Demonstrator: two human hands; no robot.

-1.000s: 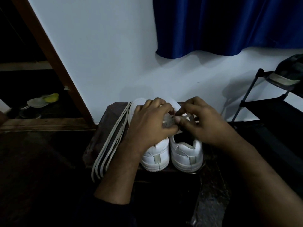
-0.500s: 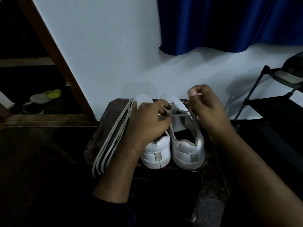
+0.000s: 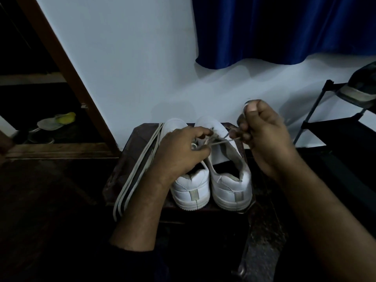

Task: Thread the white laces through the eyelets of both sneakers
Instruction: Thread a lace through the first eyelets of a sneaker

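Over rt sneaker [image 3: 230, 176], lace [image 3: 220, 141] betw both hands' fingers [image 3: 242, 131].

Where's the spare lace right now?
In the head view, the spare lace lies on the stool, left of the left sneaker, beside the left hand.

Your right hand [image 3: 264, 137] pinching a taut lace [image 3: 220, 141], your left hand [image 3: 183, 149] gripping it over the right sneaker [image 3: 227, 180], spare laces [image 3: 136, 169] beside the left sneaker [image 3: 191, 190]
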